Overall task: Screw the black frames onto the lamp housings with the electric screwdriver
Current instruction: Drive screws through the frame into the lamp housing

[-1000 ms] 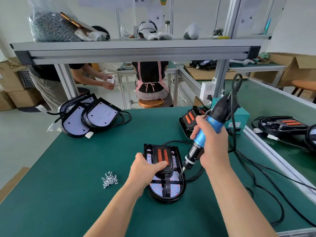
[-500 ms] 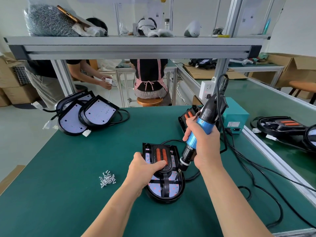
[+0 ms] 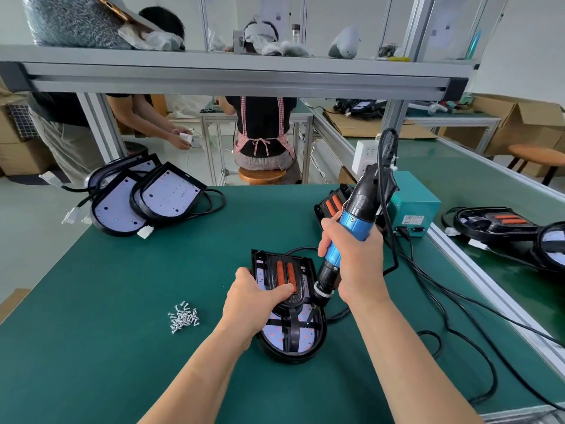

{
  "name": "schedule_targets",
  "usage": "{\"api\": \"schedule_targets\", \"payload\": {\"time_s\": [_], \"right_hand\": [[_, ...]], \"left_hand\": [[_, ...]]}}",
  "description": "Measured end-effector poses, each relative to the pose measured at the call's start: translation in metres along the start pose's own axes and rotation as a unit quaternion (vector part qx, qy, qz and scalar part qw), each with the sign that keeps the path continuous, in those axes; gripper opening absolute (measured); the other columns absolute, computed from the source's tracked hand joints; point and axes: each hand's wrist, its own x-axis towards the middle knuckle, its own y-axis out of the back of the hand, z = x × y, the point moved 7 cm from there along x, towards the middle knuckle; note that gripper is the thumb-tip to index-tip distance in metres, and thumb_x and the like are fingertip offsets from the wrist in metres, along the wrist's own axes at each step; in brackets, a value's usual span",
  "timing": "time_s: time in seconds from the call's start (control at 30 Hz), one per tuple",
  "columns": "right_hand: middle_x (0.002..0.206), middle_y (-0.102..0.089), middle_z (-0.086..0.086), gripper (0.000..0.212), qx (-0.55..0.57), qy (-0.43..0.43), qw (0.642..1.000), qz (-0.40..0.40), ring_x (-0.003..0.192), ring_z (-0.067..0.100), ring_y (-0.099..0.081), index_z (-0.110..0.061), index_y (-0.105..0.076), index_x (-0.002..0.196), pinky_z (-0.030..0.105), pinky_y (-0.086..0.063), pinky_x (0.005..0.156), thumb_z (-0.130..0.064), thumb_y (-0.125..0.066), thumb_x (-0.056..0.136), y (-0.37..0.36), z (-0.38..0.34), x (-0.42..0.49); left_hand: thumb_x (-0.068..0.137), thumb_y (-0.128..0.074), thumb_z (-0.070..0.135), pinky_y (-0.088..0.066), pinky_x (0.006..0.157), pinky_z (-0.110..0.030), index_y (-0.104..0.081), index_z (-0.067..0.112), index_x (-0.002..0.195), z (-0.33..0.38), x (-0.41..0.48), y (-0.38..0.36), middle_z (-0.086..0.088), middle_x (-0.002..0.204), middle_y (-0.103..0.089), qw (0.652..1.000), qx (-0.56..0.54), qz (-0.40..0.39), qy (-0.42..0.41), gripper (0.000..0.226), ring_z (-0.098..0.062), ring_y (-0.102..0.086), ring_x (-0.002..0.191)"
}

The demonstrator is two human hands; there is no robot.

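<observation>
1. Head view: our left hand (image 3: 253, 304) grips the lamp housing (image 3: 290, 358), with the thumb across the black frame (image 3: 293, 332). Our right hand (image 3: 357, 264) is clenched round the electric screwdriver (image 3: 351, 221), and its bit is just below these fingers.
2. The tool leans, so we fear the bit can slip and scratch the board if the frame shifts under the thumb.

- Lamp housing (image 3: 318, 347): black, rounded at the near end, lying flat on the green table (image 3: 122, 301), LED board face up.
- Black frame (image 3: 294, 332): seated on top of the housing, two orange strips at its far end.
- Electric screwdriver (image 3: 351, 228): blue and black, tilted, bit down at the frame's right side.
- Screws (image 3: 183, 317): small silver pile, left of the housing.
</observation>
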Motion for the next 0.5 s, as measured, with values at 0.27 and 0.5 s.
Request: {"api": "schedule_targets", "payload": {"time_s": [0.27,0.5], "right_hand": [[0.051,-0.051,0.011,0.014,-0.017,-0.005,0.997,-0.069,0.052,0.02,-0.045,-0.021,-0.057,0.069,0.022,-0.047,0.06,-0.017,-0.068,0.077,-0.011,0.001,0.0],[0.059,-0.05,0.01,0.018,0.045,-0.018,0.998,-0.046,0.049,0.021,-0.048,-0.015,-0.063,0.083,0.028,-0.047,0.059,-0.022,-0.075,0.071,0.004,-0.005,0.001]], "left_hand": [[0.053,-0.081,0.05,-0.056,0.088,-0.053,-0.049,0.014,0.104,0.006,-0.007,0.001,-0.007,0.106,-0.066,1.0,-0.011,0.004,0.002,0.071,-0.03,-0.067,0.098],[0.071,-0.086,0.041,-0.052,0.082,-0.04,-0.045,0.011,0.106,-0.002,0.002,-0.001,-0.01,0.112,-0.061,1.0,-0.006,-0.012,0.004,0.062,-0.027,-0.061,0.101]]}}
